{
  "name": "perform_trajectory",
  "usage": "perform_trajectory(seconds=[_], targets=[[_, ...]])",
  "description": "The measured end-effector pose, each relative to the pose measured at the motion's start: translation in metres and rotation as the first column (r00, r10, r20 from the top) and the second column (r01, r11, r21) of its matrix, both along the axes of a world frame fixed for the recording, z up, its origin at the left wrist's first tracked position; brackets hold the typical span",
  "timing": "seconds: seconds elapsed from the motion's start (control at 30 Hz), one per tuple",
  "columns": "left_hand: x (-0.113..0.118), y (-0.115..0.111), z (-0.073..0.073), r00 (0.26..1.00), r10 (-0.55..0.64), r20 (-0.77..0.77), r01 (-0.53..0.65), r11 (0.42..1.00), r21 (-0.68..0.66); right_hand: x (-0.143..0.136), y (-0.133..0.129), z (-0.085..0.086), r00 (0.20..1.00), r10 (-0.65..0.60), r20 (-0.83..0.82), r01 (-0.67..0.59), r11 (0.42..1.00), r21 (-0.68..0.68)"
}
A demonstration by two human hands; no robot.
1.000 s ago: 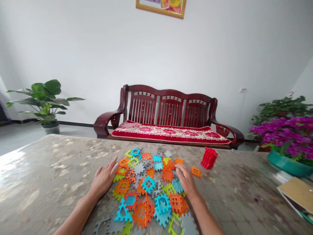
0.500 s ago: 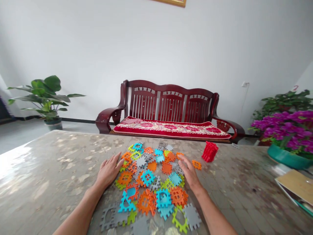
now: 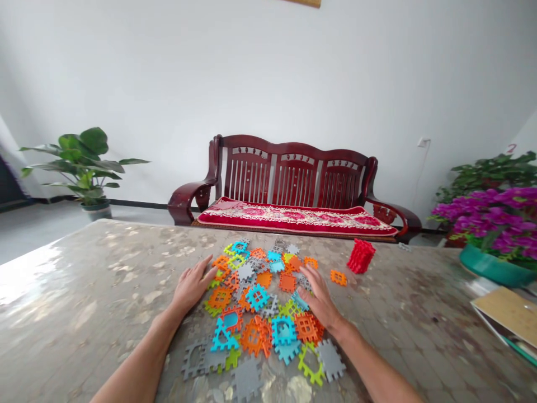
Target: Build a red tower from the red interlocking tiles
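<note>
Square plastic interlocking tiles with notched edges lie in a loose pile between my hands, in orange, blue, green and grey. My left hand rests at the pile's left edge, fingers stretched out beside an orange window tile. On the other side, my right hand reaches over the pile with fingers apart, partly covering a light blue tile and a grey one. Neither hand grips a tile. Closer to me lie a blue triangular-frame tile, a green ring-shaped tile and a grey solid tile.
A stack of red tiles stands right of the pile, near a lone orange tile. At the table's right are a teal flower pot and a brown notebook or folder. A wooden bench stands behind the table.
My right hand has shifted left and inward over the tiles, covering part of the light blue one. My left hand stays beside the pile. The view has moved slightly.
</note>
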State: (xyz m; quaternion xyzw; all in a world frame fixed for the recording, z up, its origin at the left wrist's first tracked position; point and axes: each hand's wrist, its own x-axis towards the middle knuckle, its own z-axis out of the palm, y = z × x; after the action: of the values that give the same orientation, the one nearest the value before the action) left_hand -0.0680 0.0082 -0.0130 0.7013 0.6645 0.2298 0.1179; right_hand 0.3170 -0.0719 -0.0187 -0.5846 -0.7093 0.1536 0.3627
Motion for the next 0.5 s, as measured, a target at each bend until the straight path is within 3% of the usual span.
perform_trajectory(seconds=[0.13, 0.3, 0.4, 0.5], targets=[[0.002, -0.009, 0.014, 0.994, -0.082, 0.074, 0.087, 0.994, -0.06, 0.008, -0.035, 0.013, 0.982, 0.169, 0.081, -0.166, 0.985, -0.045], [0.033, -0.037, 0.037, 0.955, -0.287, -0.072, 0.287, 0.958, -0.002, 0.02, -0.08, 0.019, 0.92, 0.309, 0.242, -0.287, 0.95, -0.122], [0.056, -0.074, 0.049, 0.843, -0.502, -0.194, 0.521, 0.852, 0.057, 0.02, -0.093, 0.019, 0.864, 0.382, 0.327, -0.32, 0.919, -0.229], [0.072, -0.118, 0.054, 0.718, -0.644, -0.264, 0.671, 0.742, 0.016, 0.015, -0.096, 0.019, 0.813, 0.434, 0.387, -0.345, 0.896, -0.279]])
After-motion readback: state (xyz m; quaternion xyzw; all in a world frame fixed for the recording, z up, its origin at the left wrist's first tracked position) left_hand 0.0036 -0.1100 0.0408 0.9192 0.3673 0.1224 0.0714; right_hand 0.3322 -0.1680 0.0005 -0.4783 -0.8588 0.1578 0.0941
